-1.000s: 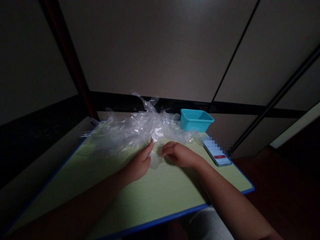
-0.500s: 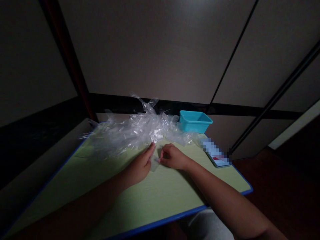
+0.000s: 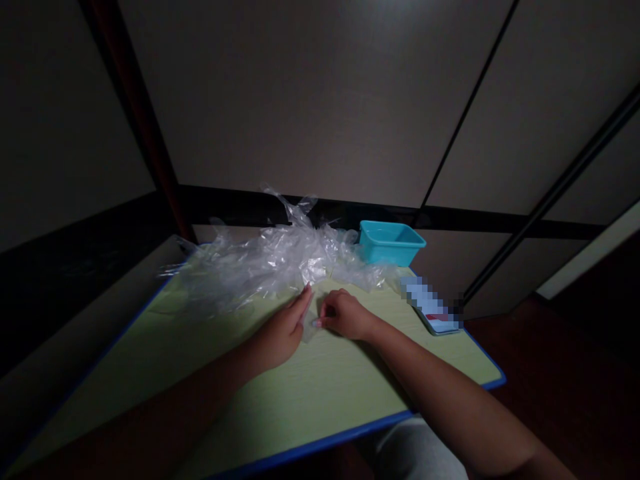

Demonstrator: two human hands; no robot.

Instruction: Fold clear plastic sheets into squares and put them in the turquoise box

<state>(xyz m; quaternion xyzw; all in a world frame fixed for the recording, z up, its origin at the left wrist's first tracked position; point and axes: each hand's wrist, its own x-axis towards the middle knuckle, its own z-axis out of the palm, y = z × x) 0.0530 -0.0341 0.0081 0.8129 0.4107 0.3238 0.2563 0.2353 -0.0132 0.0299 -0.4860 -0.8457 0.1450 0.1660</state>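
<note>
Sheet in pinch grip of left hand, right hand; bare table nearside.

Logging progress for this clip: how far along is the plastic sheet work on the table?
Done: no finished pieces show; the teal bin is too dark inside to tell. In hand: one small clear sheet on the table, pinched in the grip of the right hand, left hand flat beside it. Left: the heap of crumpled clear plastic behind the hands, seemingly all to go.

Teal tub and phone on green table
</note>
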